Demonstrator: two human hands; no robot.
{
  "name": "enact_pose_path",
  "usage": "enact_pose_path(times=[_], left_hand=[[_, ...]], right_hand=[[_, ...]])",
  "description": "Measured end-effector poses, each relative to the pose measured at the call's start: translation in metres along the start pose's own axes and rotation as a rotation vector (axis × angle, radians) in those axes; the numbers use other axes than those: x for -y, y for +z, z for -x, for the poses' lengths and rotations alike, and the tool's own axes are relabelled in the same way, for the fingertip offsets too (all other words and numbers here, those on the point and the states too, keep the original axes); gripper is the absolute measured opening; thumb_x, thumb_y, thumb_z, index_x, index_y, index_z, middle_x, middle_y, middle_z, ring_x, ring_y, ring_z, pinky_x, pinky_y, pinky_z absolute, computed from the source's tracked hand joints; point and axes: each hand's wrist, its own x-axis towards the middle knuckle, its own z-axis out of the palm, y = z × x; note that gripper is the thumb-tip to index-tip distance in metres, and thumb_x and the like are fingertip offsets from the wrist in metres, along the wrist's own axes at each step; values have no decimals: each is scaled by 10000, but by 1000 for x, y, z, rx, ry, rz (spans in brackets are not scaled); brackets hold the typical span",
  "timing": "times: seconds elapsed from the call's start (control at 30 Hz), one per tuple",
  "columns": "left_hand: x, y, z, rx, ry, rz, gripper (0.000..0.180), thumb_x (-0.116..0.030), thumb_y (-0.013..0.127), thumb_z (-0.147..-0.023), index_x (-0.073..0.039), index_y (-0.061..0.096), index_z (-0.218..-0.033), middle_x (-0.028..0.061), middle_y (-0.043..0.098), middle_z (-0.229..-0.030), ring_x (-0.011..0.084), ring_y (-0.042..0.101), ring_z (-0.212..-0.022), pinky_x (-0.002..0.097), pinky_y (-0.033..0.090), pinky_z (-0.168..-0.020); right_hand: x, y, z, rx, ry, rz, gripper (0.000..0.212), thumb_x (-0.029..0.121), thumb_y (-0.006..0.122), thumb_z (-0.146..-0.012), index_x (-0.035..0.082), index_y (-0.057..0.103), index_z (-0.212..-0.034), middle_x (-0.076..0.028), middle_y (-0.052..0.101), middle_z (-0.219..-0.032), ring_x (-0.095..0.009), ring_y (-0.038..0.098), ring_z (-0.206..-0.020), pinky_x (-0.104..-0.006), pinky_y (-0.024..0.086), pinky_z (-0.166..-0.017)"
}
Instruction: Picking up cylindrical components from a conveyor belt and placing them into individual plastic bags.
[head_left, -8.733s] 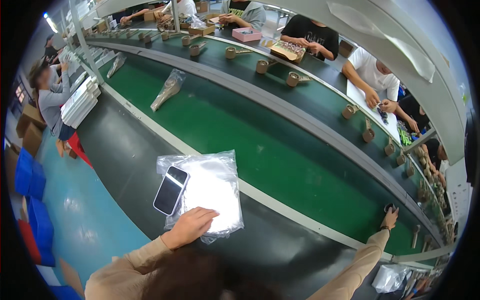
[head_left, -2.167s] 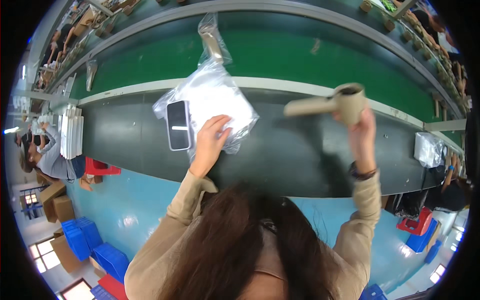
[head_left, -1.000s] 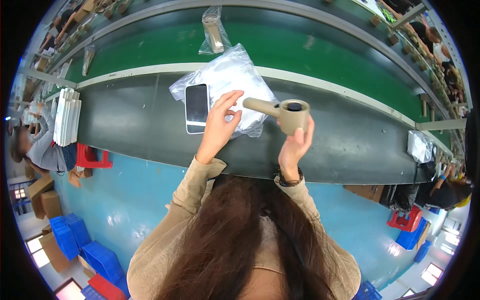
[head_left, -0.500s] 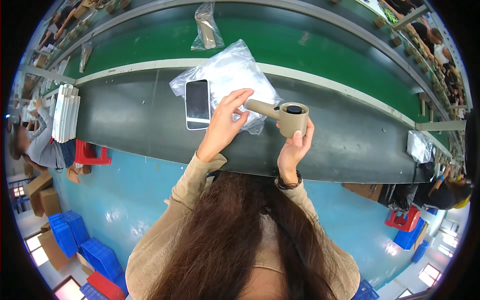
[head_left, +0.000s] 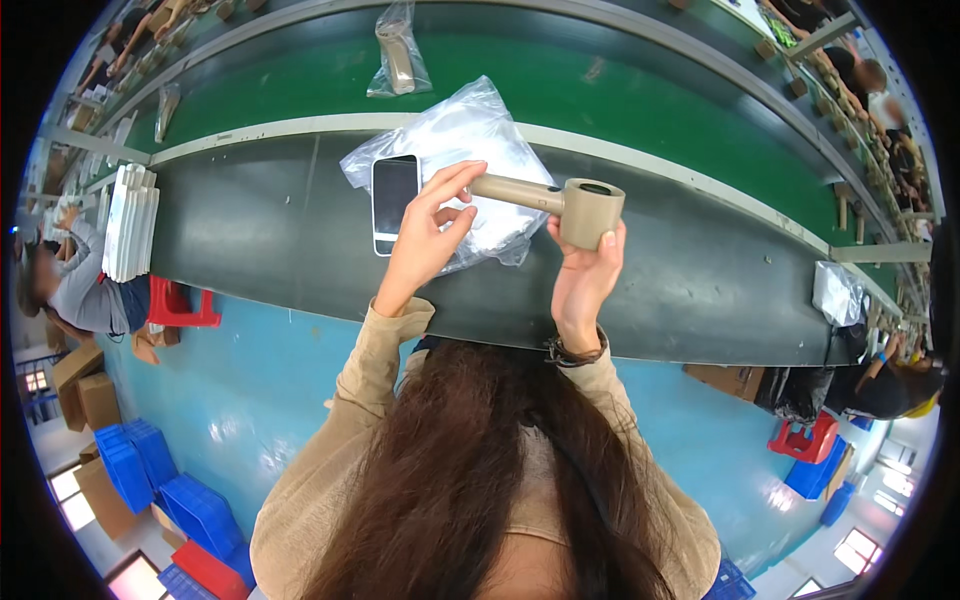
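Note:
A beige hair dryer [head_left: 590,220], with a round barrel and a straight handle pointing left, is held above the dark work table. My right hand [head_left: 588,275] grips its barrel from below and the right, thumb on the near side. At the tip of the handle is my left hand [head_left: 432,225], its fingers bent and its thumb apart from them; the fingertips meet or overlap the handle's end, and I cannot tell whether they press on it. Beneath lie clear plastic bags [head_left: 500,235] in a pile, with a dark-screened phone [head_left: 396,195] on their left part.
Beyond the dark table [head_left: 700,270] runs a green conveyor belt [head_left: 300,95], where a bagged hair dryer [head_left: 397,60] lies. White stacked pieces [head_left: 130,225] stand at the table's left end, a plastic-wrapped bundle [head_left: 838,295] at the right. Other people work at both sides.
The hair dryer has turned, its barrel opening tipping away from me, and its handle has moved left and up. My left hand has shifted slightly left and up. The bagged hair dryer moved slightly left.

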Motion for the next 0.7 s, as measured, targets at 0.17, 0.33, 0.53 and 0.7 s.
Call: enact_pose_path(times=[0.17, 0.33, 0.53, 0.7], left_hand=[[-2, 10, -1, 108, 25, 181, 532, 102, 553, -826, -66, 550, -1330, 46, 481, -1344, 89, 497, -934, 212, 508, -781], [-17, 12, -3, 149, -11, 309, 508, 104, 552, -824, -41, 570, -1310, 51, 477, -1362, 104, 465, -896, 247, 450, -860], [-23, 0, -14, 20, 205, -164, 427, 95, 517, -833, -31, 623, -1227, 110, 590, -1263, 160, 544, -891, 283, 478, -813], [-36, 3, -17, -84, 344, -472, 448, 105, 533, -783, -48, 629, -1193, 105, 646, -1166, 225, 593, -870, 321, 502, -748]], right_hand=[[-27, -5, 6, -48, 171, -23, 405, 295, 445, -985, 4, 404, -1264, -149, 541, -1204, -257, 608, -1034, -368, 513, -906], [-28, 2, 12, 233, -107, 427, 556, 96, 624, -865, -3, 355, -1341, -125, 449, -1285, -204, 468, -1186, -346, 418, -985], [9, 25, -22, 487, -441, 1028, 520, 118, 732, -747, 34, 542, -1225, -126, 547, -1111, -256, 627, -930, -323, 536, -727], [12, 42, -51, 654, -449, 1405, 485, 308, 721, -748, 92, 606, -1167, -129, 573, -915, -320, 651, -753, -387, 534, -619]])
